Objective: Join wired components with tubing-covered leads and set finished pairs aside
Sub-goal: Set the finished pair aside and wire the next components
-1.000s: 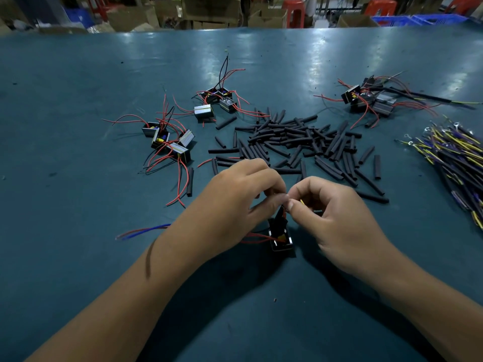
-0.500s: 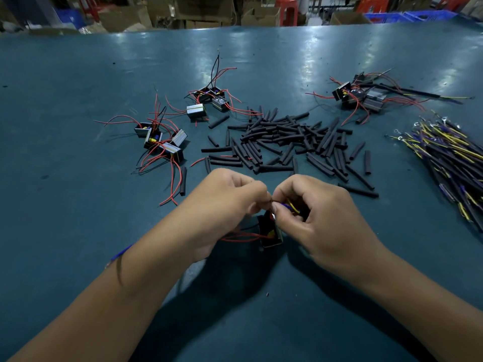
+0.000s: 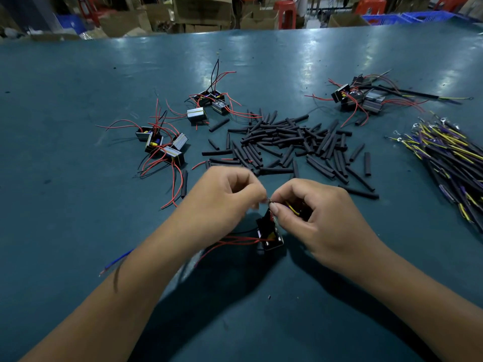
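Note:
My left hand (image 3: 222,199) and my right hand (image 3: 318,220) meet fingertip to fingertip above a small black component (image 3: 269,235) with red wires that hangs just over the teal table (image 3: 78,231). The left fingers pinch a thin wire end. The right fingers pinch a yellow lead (image 3: 292,208), partly hidden in the palm. Behind the hands lies a heap of black tubing pieces (image 3: 290,145). A bundle of yellow-and-purple leads (image 3: 449,158) lies at the right.
Loose components with red wires lie in groups at the left (image 3: 162,145) and centre back (image 3: 209,105). Another group with tubing-covered leads sits back right (image 3: 360,99). Cardboard boxes (image 3: 201,11) and blue crates stand beyond the table's far edge.
Both hands stayed pinched together over the component; the fingers shifted slightly at the joint. The left hand now shows motion blur. The camera view tilted a little.

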